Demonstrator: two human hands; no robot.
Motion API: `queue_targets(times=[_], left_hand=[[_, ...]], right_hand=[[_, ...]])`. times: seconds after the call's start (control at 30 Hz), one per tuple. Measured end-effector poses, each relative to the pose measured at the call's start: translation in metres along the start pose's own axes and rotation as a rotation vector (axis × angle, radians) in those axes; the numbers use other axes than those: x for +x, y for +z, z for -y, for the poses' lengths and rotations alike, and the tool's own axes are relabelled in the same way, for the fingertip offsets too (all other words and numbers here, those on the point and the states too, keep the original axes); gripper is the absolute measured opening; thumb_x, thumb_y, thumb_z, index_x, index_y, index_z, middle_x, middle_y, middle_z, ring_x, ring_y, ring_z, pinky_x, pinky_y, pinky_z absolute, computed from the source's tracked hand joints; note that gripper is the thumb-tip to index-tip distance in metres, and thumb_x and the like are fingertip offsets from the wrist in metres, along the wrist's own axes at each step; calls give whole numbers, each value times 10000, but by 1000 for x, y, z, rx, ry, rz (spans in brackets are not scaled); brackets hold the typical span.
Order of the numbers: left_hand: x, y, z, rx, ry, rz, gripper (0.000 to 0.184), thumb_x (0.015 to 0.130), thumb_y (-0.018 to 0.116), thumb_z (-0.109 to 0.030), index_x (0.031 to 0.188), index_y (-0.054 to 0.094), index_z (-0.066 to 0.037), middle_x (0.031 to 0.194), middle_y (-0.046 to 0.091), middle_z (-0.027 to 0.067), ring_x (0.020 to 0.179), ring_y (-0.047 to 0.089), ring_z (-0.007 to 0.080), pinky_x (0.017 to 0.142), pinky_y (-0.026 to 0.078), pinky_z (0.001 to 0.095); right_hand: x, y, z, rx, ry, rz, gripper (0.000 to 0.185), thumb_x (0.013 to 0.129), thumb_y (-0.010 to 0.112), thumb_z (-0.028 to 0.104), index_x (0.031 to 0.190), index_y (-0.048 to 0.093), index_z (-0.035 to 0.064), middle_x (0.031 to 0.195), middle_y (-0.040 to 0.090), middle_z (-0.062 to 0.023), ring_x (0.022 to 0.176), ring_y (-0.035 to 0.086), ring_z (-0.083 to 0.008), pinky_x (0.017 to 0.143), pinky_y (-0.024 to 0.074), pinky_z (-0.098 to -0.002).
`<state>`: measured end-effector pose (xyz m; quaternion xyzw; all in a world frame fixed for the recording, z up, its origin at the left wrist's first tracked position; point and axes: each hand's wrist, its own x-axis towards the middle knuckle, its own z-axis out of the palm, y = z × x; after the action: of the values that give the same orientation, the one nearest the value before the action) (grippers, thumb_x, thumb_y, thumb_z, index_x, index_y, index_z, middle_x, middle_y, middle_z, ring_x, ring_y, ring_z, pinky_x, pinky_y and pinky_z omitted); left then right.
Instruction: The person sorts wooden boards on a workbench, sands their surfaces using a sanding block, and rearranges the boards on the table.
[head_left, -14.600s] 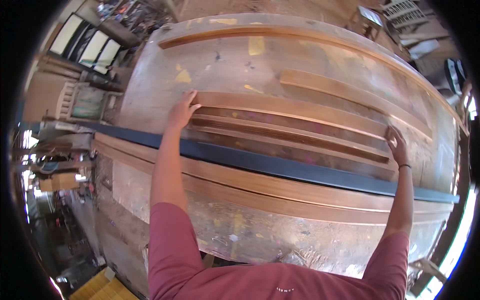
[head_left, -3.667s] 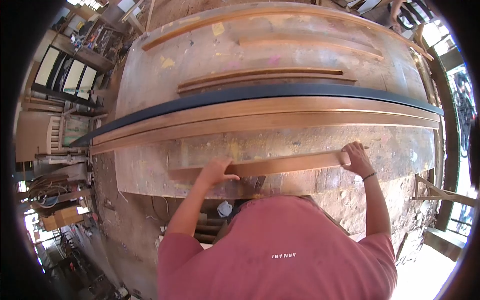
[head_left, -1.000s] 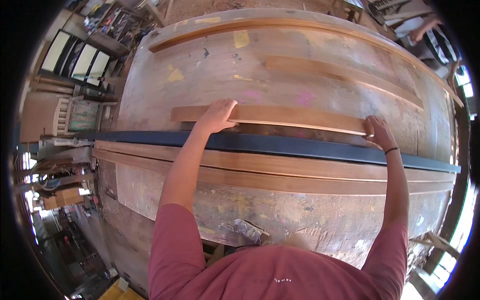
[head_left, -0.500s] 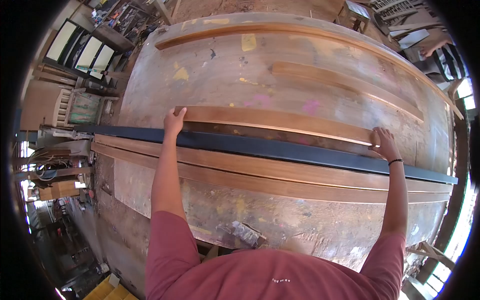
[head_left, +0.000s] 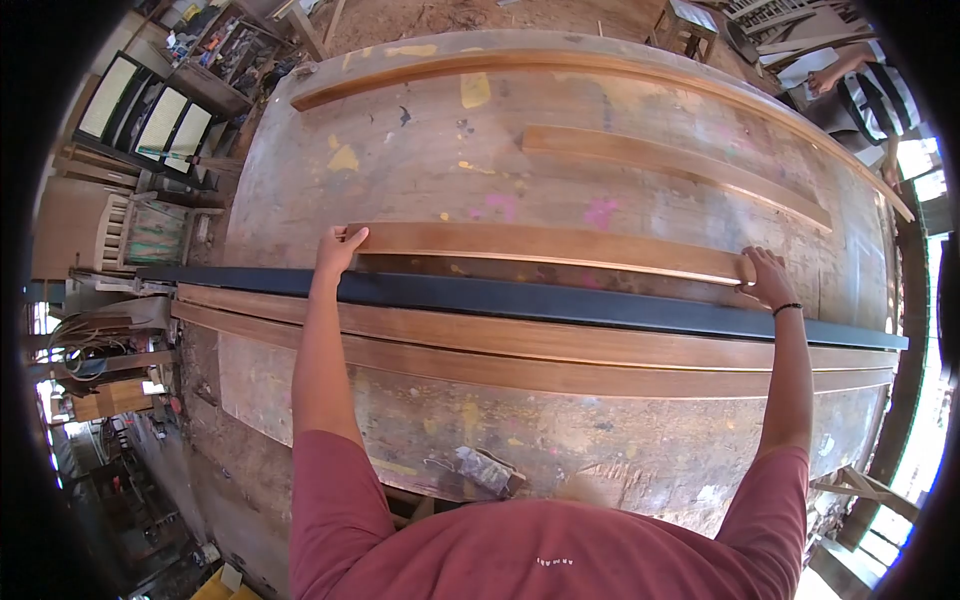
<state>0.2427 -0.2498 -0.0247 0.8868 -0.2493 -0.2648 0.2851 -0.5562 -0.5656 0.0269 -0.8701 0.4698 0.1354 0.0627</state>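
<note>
Both my hands grip a brown wooden board (head_left: 550,245) near its two ends, lengthwise across in front of me. My left hand (head_left: 340,250) is closed round the left end, thumb on top. At the right end my right hand (head_left: 768,278) has its fingers curled over the board. A shadowed gap shows under the board's near edge, so it seems raised or tilted off the worktable (head_left: 420,180). Just nearer to me runs a long dark blue-grey bar (head_left: 560,301). Two long wooden boards (head_left: 560,335) lie side by side on my side of that bar.
A shorter wooden board (head_left: 670,168) and a long wooden strip (head_left: 560,58) lie on the far part of the table. A crumpled plastic piece (head_left: 485,470) lies near the front edge. Another person's arm (head_left: 840,68) shows at the upper right. Furniture frames (head_left: 150,110) stand left.
The view has turned and shifted a little. The held board has slid slightly right relative to the other boards, with both hands still gripping its ends.
</note>
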Motion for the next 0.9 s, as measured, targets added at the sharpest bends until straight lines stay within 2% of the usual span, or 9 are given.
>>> queue_targets(times=[0.1, 0.2, 0.27, 0.37, 0.5, 0.57, 0.67, 0.8, 0.9], left_hand=[[3, -4, 2, -49, -33, 63, 701, 888, 893, -427, 1334, 616, 39, 1252, 709, 186, 1184, 672, 290, 1032, 520, 426], [9, -6, 7, -95, -32, 162, 733, 929, 833, -508, 1371, 598, 28, 1325, 670, 193, 1261, 628, 290, 1059, 497, 435], [8, -8, 2, -91, -146, 158, 774, 972, 732, -614, 1395, 578, 14, 1386, 625, 194, 1335, 572, 297, 1098, 458, 442], [18, -7, 14, -35, -83, 197, 820, 992, 649, -688, 1418, 559, 7, 1390, 611, 187, 1345, 547, 299, 1122, 426, 449], [15, -4, 18, -67, -73, 173, 852, 980, 668, -687, 1432, 562, 27, 1398, 617, 187, 1333, 551, 298, 1145, 405, 434], [29, -1, 36, -165, 12, 199, 877, 970, 686, -679, 1436, 573, 55, 1405, 627, 190, 1331, 558, 292, 1150, 402, 414], [11, 1, 11, -137, 11, 133, 867, 953, 728, -636, 1368, 612, 116, 1363, 650, 213, 1315, 574, 287, 1132, 414, 406], [31, 5, 28, -116, 45, 235, 911, 931, 747, -657, 1384, 591, 117, 1366, 642, 210, 1314, 572, 280, 1129, 417, 408], [27, -2, 29, -116, -36, 145, 913, 911, 772, -666, 1378, 584, 96, 1346, 640, 179, 1285, 573, 273, 1126, 414, 411]], right_hand=[[0, 3, -2, -6, -7, -9, 810, 677, 982, 285, 1356, 566, 137, 1304, 658, -98, 1297, 586, -333, 1099, 430, -503], [-1, 5, -5, -5, -5, -14, 821, 670, 986, 287, 1358, 566, 130, 1308, 654, -101, 1294, 585, -335, 1100, 428, -504], [0, 5, -5, -2, -7, -13, 828, 666, 988, 289, 1360, 566, 128, 1310, 651, -103, 1293, 584, -338, 1100, 427, -506], [2, 9, -7, -9, -5, -13, 843, 663, 991, 280, 1372, 561, 122, 1323, 646, -112, 1292, 582, -352, 1097, 429, -511], [5, 17, -8, -24, -1, -18, 854, 686, 979, 295, 1404, 550, 123, 1357, 627, -129, 1305, 565, -367, 1098, 423, -522], [1, 29, -17, -40, -27, -69, 843, 709, 964, 307, 1416, 542, 125, 1374, 613, -132, 1311, 553, -368, 1103, 412, -531], [-1, 40, -21, -37, -34, -115, 814, 747, 936, 312, 1430, 537, 120, 1385, 612, -135, 1328, 548, -365, 1127, 399, -535], [-7, 24, 0, -63, 28, -58, 820, 768, 924, 313, 1463, 537, 113, 1394, 618, -141, 1358, 540, -354, 1156, 385, -523], [-8, 17, 9, -36, 77, -25, 821, 784, 919, 321, 1478, 534, 112, 1414, 607, -141, 1376, 529, -345, 1173, 374, -516]])
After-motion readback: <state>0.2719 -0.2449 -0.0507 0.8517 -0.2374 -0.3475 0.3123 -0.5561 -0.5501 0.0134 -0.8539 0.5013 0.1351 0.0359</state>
